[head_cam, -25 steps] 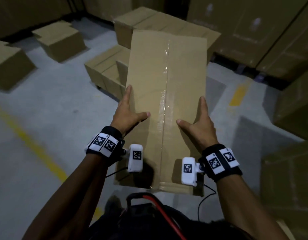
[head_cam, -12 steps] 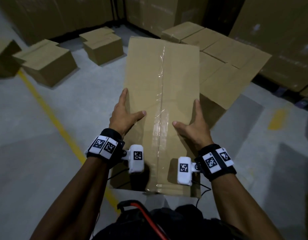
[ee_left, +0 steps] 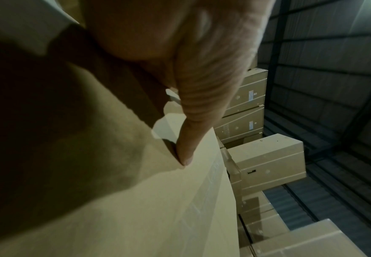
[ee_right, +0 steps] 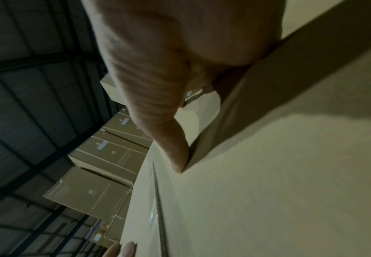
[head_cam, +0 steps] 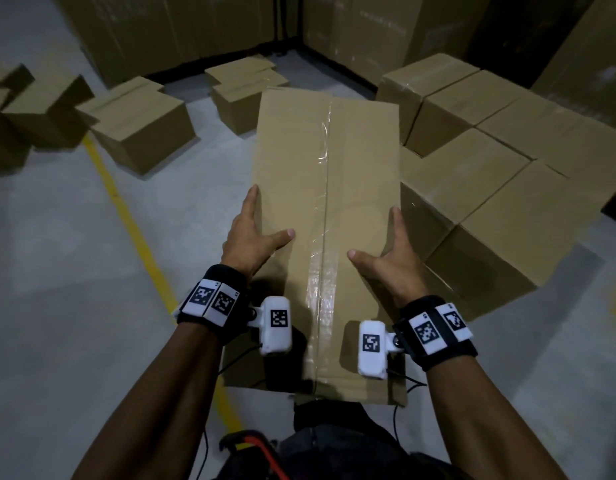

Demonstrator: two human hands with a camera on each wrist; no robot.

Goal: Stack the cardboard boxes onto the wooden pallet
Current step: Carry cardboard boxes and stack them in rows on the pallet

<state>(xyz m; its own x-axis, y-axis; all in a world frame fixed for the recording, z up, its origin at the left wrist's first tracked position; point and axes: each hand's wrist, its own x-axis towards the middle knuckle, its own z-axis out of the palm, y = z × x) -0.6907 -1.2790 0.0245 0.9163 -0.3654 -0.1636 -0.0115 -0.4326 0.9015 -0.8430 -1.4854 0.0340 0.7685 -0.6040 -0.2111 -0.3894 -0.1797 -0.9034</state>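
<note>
I carry a long taped cardboard box (head_cam: 323, 174) flat in front of me, above the floor. My left hand (head_cam: 254, 240) grips its left edge, thumb on top and index finger along the side. My right hand (head_cam: 393, 251) grips the right edge the same way. The left wrist view shows the thumb (ee_left: 193, 135) pressed on the box top (ee_left: 136, 208); the right wrist view shows the other thumb (ee_right: 158, 121) on the top (ee_right: 268, 191). A low block of several boxes (head_cam: 507, 188) stands just to the right. No wooden pallet shows; whatever is under that block is hidden.
Loose boxes lie on the grey floor at left (head_cam: 140, 123) and behind the carried box (head_cam: 244, 88). A yellow floor line (head_cam: 126, 209) runs diagonally past my left arm. Tall walls of large cartons (head_cam: 195, 26) close off the back.
My view has swung: the block of boxes now sits to the right of the carried box, and loose floor boxes appear at left. Both hands keep the same hold.
</note>
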